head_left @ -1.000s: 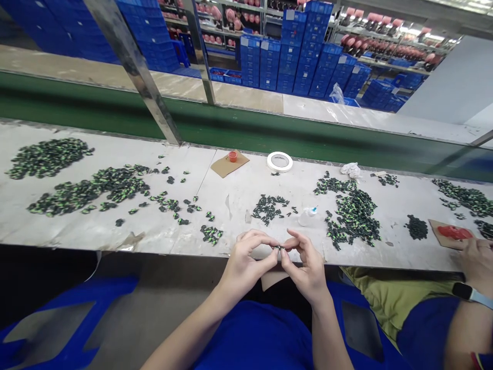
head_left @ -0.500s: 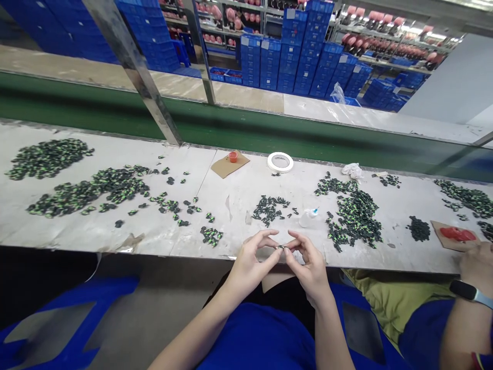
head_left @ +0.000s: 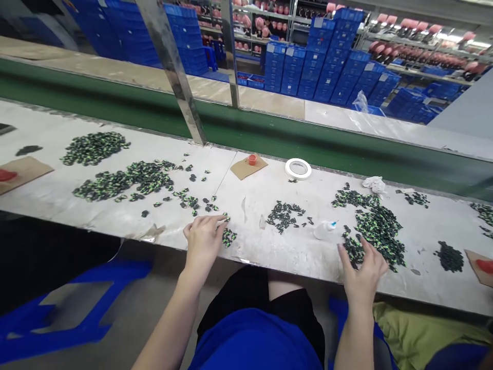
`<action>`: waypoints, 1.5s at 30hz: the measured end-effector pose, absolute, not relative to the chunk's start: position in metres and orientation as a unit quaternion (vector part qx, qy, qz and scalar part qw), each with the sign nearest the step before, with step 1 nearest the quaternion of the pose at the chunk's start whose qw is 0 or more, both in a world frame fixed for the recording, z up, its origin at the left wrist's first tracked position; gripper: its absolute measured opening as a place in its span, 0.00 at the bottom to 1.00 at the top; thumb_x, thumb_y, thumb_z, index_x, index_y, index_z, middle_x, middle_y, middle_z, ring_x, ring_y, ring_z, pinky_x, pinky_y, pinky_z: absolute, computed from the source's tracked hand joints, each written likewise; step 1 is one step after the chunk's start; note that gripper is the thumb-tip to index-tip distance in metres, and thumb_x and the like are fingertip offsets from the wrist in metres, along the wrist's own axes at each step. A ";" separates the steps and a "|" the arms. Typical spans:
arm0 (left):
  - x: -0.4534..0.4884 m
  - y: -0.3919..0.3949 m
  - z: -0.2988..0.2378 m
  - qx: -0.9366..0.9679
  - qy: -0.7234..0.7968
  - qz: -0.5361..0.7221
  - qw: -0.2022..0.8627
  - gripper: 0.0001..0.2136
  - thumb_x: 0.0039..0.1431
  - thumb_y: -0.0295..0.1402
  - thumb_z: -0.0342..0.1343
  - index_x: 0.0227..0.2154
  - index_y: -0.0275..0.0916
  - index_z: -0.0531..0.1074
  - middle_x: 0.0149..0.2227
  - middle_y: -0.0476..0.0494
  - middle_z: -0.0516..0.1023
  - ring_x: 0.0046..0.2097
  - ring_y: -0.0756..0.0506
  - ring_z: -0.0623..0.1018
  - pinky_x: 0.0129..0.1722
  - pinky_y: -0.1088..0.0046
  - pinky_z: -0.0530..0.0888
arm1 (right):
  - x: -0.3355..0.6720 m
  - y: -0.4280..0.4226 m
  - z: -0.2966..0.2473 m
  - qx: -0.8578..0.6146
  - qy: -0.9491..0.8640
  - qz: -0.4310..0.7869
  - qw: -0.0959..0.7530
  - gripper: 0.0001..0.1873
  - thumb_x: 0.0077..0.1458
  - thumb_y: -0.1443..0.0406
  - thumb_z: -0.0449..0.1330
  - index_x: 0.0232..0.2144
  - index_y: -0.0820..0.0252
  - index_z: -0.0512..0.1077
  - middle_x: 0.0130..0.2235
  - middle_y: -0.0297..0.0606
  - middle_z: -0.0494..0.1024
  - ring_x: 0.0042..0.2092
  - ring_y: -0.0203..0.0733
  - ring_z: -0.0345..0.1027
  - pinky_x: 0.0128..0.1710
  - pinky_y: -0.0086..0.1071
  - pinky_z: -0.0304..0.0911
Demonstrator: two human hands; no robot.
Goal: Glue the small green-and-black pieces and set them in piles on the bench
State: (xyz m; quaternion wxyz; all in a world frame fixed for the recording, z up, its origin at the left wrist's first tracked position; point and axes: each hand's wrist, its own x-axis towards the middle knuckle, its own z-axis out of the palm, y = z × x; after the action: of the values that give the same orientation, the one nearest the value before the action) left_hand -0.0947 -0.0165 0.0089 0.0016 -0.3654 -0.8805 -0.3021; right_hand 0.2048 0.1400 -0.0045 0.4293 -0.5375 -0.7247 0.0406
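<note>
My left hand [head_left: 206, 235] is over the table beside a small cluster of black-and-green parts [head_left: 230, 238], its fingers drawn together. A small black-and-green part [head_left: 226, 219] shows at its fingertips; the fingers partly hide the grip. My right hand [head_left: 362, 270] reaches to the near left edge of a large pile of black-and-green parts [head_left: 379, 228], thumb and index finger apart, with no part visible between them. Between the hands lie a loose group of small dark pieces [head_left: 284, 216] and a small white bottle with a blue tip [head_left: 324, 229].
Cardboard with a red cup [head_left: 252, 160] and a white tape roll [head_left: 298, 168] lie toward the back. More part piles [head_left: 127, 180] spread left. A dark pile [head_left: 450, 257] lies right. A metal post [head_left: 192, 118] rises at the table's back edge, before the green belt [head_left: 269, 128].
My hands, together at the table's front edge around a small part, have separated: the left to the small cluster, the right to the large pile. The view has shifted left.
</note>
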 end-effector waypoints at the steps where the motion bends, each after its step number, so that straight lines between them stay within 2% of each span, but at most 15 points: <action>1: -0.099 -0.014 0.008 -0.375 -0.882 -0.285 0.008 0.08 0.58 0.31 0.52 0.35 0.42 0.76 0.40 0.40 0.81 0.48 0.36 0.73 0.48 0.55 0.62 | 0.201 0.141 -0.007 -0.529 -0.738 0.031 0.418 0.38 0.50 0.40 0.54 0.50 0.64 0.69 0.47 0.54 0.69 0.54 0.59 0.56 0.52 0.53 0.53; 6: -0.112 0.000 0.005 -0.434 -0.878 -0.200 0.019 0.09 0.58 0.29 0.51 0.34 0.41 0.77 0.36 0.38 0.81 0.43 0.35 0.74 0.40 0.60 0.66 | 0.185 0.144 -0.022 -0.535 -0.751 0.055 0.384 0.38 0.50 0.39 0.52 0.50 0.62 0.67 0.46 0.51 0.69 0.53 0.58 0.51 0.53 0.53 0.49; 10: -0.117 0.004 0.001 -0.469 -0.870 -0.149 0.018 0.08 0.56 0.29 0.52 0.33 0.40 0.78 0.33 0.36 0.80 0.39 0.33 0.74 0.36 0.60 0.66 | 0.171 0.147 -0.027 -0.543 -0.742 0.106 0.379 0.33 0.50 0.43 0.57 0.48 0.61 0.67 0.46 0.50 0.70 0.52 0.57 0.51 0.53 0.52 0.51; 13: -0.120 0.005 -0.002 -0.488 -0.861 -0.142 0.012 0.09 0.56 0.28 0.51 0.32 0.39 0.77 0.31 0.35 0.79 0.38 0.32 0.73 0.35 0.59 0.66 | 0.160 0.150 -0.027 -0.550 -0.731 0.153 0.375 0.28 0.49 0.46 0.59 0.43 0.61 0.69 0.45 0.50 0.70 0.52 0.57 0.53 0.53 0.52 0.53; 16: -0.117 0.004 0.001 -0.500 -0.845 -0.191 -0.015 0.07 0.56 0.29 0.51 0.29 0.40 0.75 0.30 0.38 0.79 0.38 0.34 0.73 0.36 0.60 0.67 | 0.154 0.148 -0.023 -0.549 -0.704 0.235 0.383 0.25 0.48 0.48 0.61 0.41 0.60 0.69 0.45 0.50 0.71 0.51 0.56 0.60 0.50 0.49 0.59; 20: -0.094 0.004 0.007 -0.510 -0.791 -0.325 -0.096 0.06 0.57 0.31 0.51 0.29 0.42 0.73 0.32 0.44 0.79 0.39 0.39 0.74 0.40 0.63 0.68 | 0.152 0.135 -0.010 -0.491 -0.691 0.371 0.380 0.22 0.51 0.52 0.60 0.45 0.57 0.67 0.48 0.47 0.74 0.49 0.51 0.68 0.50 0.45 0.62; 24: -0.049 0.009 0.003 -0.501 -0.763 -0.372 -0.172 0.05 0.57 0.35 0.55 0.28 0.43 0.74 0.33 0.48 0.80 0.39 0.41 0.75 0.45 0.60 0.65 | 0.153 0.121 0.000 -0.433 -0.699 0.436 0.365 0.19 0.55 0.55 0.59 0.47 0.56 0.66 0.52 0.45 0.74 0.54 0.49 0.67 0.54 0.44 0.59; 29: -0.005 0.017 -0.010 -0.495 -0.767 -0.385 -0.137 0.05 0.55 0.30 0.60 0.25 0.41 0.72 0.31 0.48 0.80 0.43 0.41 0.74 0.45 0.60 0.60 | 0.158 0.116 -0.003 -0.411 -0.695 0.467 0.361 0.20 0.54 0.56 0.60 0.48 0.55 0.66 0.51 0.44 0.74 0.54 0.49 0.67 0.55 0.43 0.60; 34: -0.002 0.016 -0.020 -0.491 -0.763 -0.411 -0.086 0.06 0.53 0.29 0.62 0.25 0.41 0.71 0.33 0.49 0.81 0.44 0.41 0.74 0.44 0.61 0.59 | 0.161 0.117 -0.007 -0.394 -0.673 0.492 0.387 0.20 0.52 0.55 0.62 0.45 0.56 0.68 0.46 0.41 0.76 0.47 0.46 0.70 0.47 0.38 0.66; 37: -0.009 0.013 -0.025 -0.487 -0.765 -0.412 -0.087 0.05 0.52 0.30 0.63 0.24 0.42 0.73 0.34 0.48 0.81 0.46 0.40 0.73 0.46 0.60 0.60 | 0.161 0.116 -0.006 -0.393 -0.648 0.520 0.393 0.20 0.48 0.54 0.63 0.41 0.58 0.71 0.37 0.38 0.77 0.33 0.41 0.71 0.34 0.34 0.68; 40: -0.014 0.011 -0.029 -0.497 -0.751 -0.419 -0.117 0.03 0.52 0.30 0.63 0.31 0.45 0.76 0.36 0.48 0.82 0.50 0.39 0.73 0.49 0.57 0.62 | 0.158 0.113 -0.004 -0.395 -0.633 0.559 0.363 0.19 0.48 0.53 0.62 0.38 0.59 0.73 0.26 0.33 0.75 0.22 0.35 0.63 0.22 0.30 0.62; 42: -0.015 0.011 -0.030 -0.497 -0.742 -0.428 -0.136 0.07 0.53 0.29 0.62 0.35 0.46 0.77 0.38 0.48 0.82 0.51 0.39 0.74 0.51 0.57 0.63 | 0.157 0.112 -0.002 -0.409 -0.625 0.555 0.367 0.18 0.46 0.54 0.64 0.36 0.60 0.74 0.24 0.31 0.73 0.22 0.35 0.62 0.21 0.29 0.59; 45: -0.015 0.011 -0.032 -0.482 -0.740 -0.445 -0.152 0.07 0.54 0.29 0.60 0.35 0.46 0.77 0.37 0.47 0.83 0.50 0.40 0.76 0.52 0.56 0.64 | 0.155 0.112 -0.003 -0.437 -0.602 0.531 0.407 0.16 0.39 0.56 0.68 0.29 0.60 0.73 0.23 0.31 0.73 0.24 0.35 0.63 0.22 0.28 0.58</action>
State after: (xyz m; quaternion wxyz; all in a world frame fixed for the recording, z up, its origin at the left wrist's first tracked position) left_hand -0.0152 0.0106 -0.0318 -0.1519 -0.4815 -0.7397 -0.4449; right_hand 0.1547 0.1116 -0.0025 0.4067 -0.4367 -0.6019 0.5307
